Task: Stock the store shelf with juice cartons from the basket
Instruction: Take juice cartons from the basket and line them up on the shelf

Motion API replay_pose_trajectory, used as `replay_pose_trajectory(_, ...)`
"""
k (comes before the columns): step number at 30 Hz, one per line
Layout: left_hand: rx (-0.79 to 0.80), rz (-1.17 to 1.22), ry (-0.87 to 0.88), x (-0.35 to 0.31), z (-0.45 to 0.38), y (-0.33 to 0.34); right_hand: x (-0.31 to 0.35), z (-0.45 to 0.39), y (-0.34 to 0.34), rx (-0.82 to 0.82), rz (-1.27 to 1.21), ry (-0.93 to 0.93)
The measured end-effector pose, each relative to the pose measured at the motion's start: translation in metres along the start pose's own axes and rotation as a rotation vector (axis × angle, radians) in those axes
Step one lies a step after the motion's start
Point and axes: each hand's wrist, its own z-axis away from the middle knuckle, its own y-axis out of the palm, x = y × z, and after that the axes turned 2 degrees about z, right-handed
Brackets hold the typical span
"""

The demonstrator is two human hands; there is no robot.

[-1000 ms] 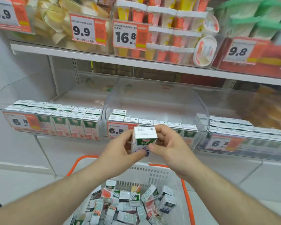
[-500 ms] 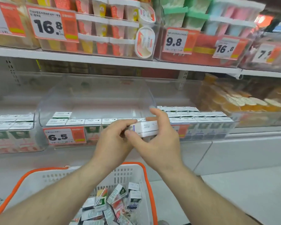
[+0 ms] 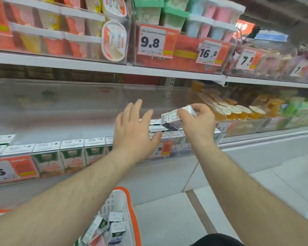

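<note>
My right hand [image 3: 196,121] grips a small white juice carton [image 3: 174,116], tilted on its side, just above the rows of cartons in the clear shelf bin [image 3: 169,129]. My left hand [image 3: 134,129] hovers beside it with fingers spread and holds nothing. A row of upright green-and-white cartons [image 3: 72,155] fills the front of the clear bin to the left. The white basket with an orange rim [image 3: 130,206] sits low in the middle, with several loose cartons [image 3: 110,228] inside.
The upper shelf [image 3: 96,67] carries tubs and price tags reading 9.8 and 16.8. Orange jelly cups [image 3: 235,110] fill the bin to the right. Pale tiled floor [image 3: 256,192] lies at the lower right. A dark shape shows at the bottom edge.
The view swung right. My left hand let go of the carton and opened, while my right hand carried the carton alone to the right, over the right-hand bin.
</note>
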Motion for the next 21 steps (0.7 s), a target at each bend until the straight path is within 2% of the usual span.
replay_pose_trajectory(6, 0.097, -0.139, 0.011, 0.007, -0.012, 0.023, -0.019, -0.052, 0.003, -0.075, 0.290, -0.252)
replay_pose_trajectory(9, 0.063, -0.135, 0.018, 0.007, -0.009, 0.029, -0.037, -0.082, 0.003, -0.056, 0.473, -0.262)
replay_pose_trajectory(11, 0.035, -0.143, 0.020, 0.007, -0.007, 0.028, -0.050, -0.096, 0.003, 0.016, 0.605, -0.211)
replay_pose_trajectory(14, 0.087, -0.124, -0.007, 0.005, -0.007, 0.028, -0.064, -0.107, 0.007, 0.170, 0.762, -0.137)
replay_pose_trajectory(18, 0.093, -0.138, -0.002, 0.003, -0.008, 0.026, -0.063, -0.117, 0.018, 0.360, 0.887, -0.117)
replay_pose_trajectory(21, 0.105, -0.154, -0.011, 0.003, -0.008, 0.026, -0.065, -0.121, 0.022, 0.424, 0.948, -0.068)
